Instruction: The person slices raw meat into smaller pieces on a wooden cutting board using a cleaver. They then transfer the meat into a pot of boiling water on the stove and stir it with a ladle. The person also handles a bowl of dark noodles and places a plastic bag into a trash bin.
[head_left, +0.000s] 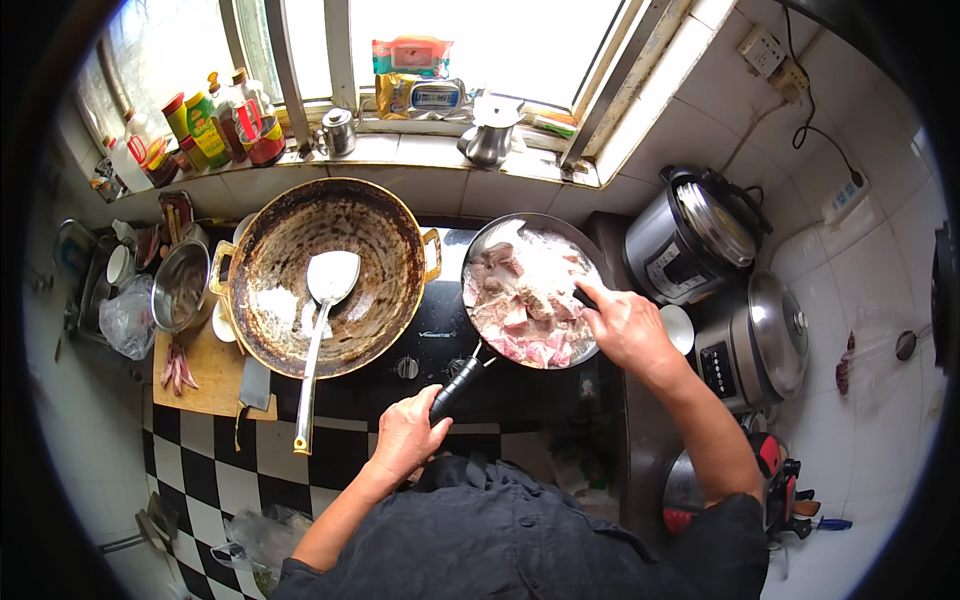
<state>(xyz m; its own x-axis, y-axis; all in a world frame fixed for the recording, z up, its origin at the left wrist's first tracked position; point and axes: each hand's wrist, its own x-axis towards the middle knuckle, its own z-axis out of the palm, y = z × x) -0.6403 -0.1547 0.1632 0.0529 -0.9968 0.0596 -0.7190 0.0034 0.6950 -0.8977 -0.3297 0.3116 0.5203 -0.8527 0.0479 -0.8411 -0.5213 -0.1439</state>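
My left hand (409, 429) is closed around the black handle (459, 388) of a frying pan (592, 247), which sits on the right side of a black gas stove (442, 315). In the pan lie pieces of meat (525, 300) in whitish, foamy liquid. Some are browned grey; those nearest me are still pink. Over the pan's right side, my right hand (628, 326) grips a utensil by its short black handle (585, 298); its working end is hidden among the meat. To the left stands a large worn wok (382, 225) with a metal spatula (316, 349) resting in it.
A wooden cutting board (214, 386) holds meat strips (178, 369) and a cleaver (255, 382). A steel bowl (181, 286) stands behind it. Bottles (206, 127) line the windowsill. An electric pressure cooker (694, 232) and a rice cooker (750, 341) stand at right.
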